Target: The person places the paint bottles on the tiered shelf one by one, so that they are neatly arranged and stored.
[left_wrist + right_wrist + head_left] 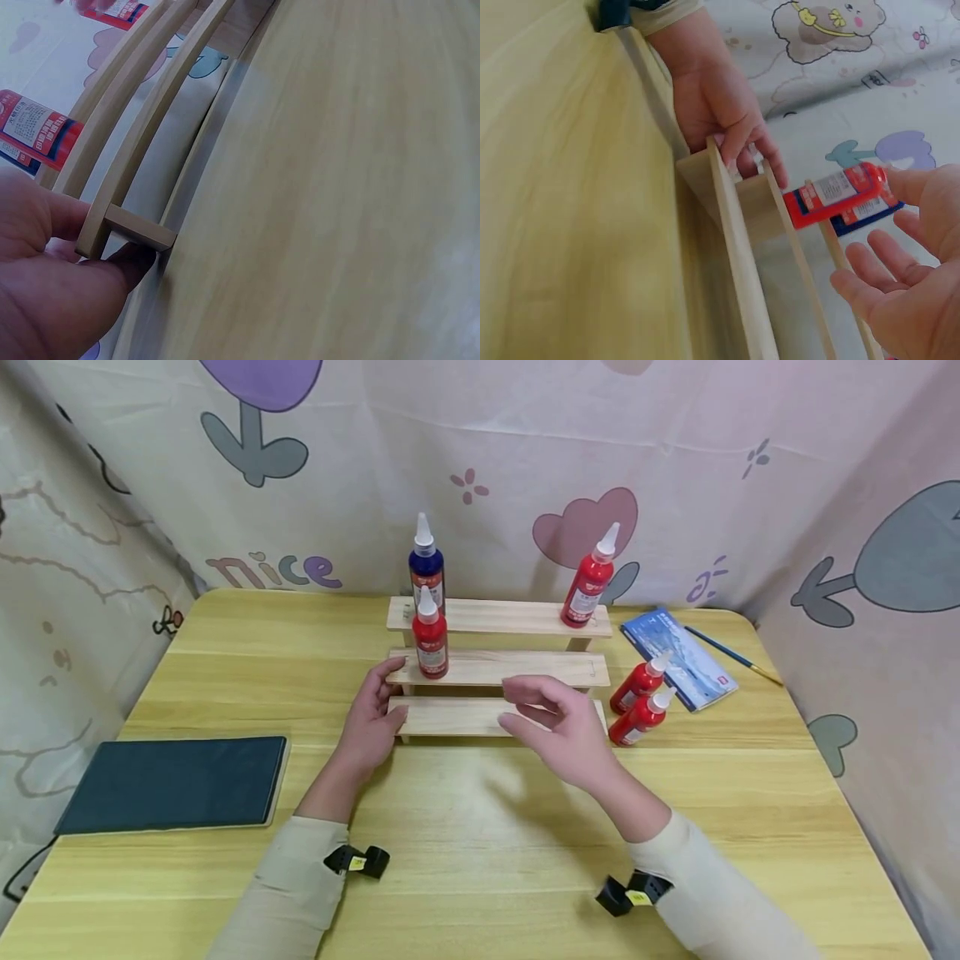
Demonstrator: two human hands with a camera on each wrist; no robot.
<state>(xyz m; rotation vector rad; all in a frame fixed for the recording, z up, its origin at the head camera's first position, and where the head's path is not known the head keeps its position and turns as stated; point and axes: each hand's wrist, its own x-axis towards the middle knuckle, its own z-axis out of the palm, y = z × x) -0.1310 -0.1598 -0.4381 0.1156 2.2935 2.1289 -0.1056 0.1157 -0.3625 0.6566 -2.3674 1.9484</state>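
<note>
Wooden three-tier rack [510, 670] stands on the table [465, 868]. Left hand [371, 717] is at the rack's left end, grip clamped on the rack, thumb near the lowest board, fingers reaching round the board ends. Right hand [564, 731] is over the right part of the rack's lowest board, thumb and fingers bent and apart; contact with the rack cannot be determined. Blue bottle [427, 564] is upright at the left of the rack's top board; upper red bottle [587, 587] is near that board's right end. Middle red bottle [431, 647] is upright at the left of the rack's middle board. Two red bottles [639, 717] are just beside the rack's right end, close together. Blue booklet [686, 664] and paintbrush [731, 653] lie farther right of the rack; dark flat panel [172, 783] lies well left of it.
</note>
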